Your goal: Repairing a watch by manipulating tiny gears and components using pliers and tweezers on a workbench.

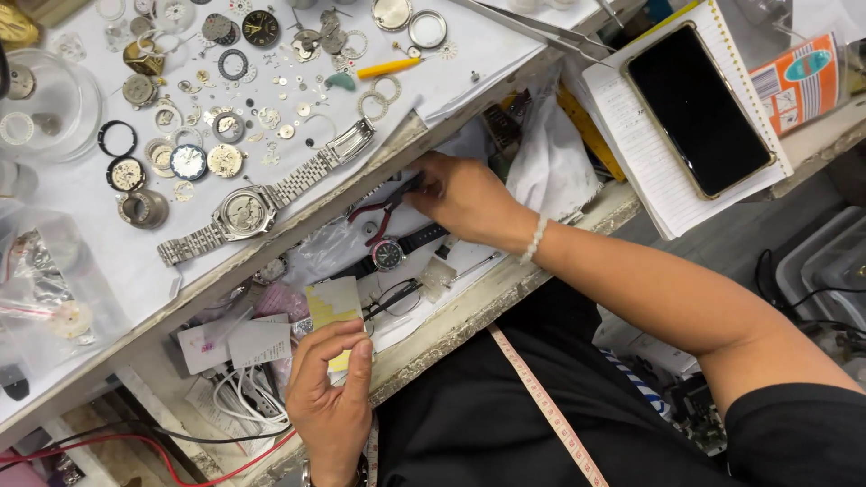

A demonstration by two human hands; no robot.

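yellow paper slip (332, 307) pinched in your left hand (329, 397), near edge of the open drawer (469, 311). your right hand (465, 194) is closed on red-handled pliers (383, 212) farther in, their long axis pointing near-left toward the slip.

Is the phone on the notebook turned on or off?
It looks off, or asleep. The phone lies face up on the spiral notebook, and its whole screen is plain black with no picture or light.

White workbench (505, 54) carries steel wristwatch (248, 209) (amid loose parts).
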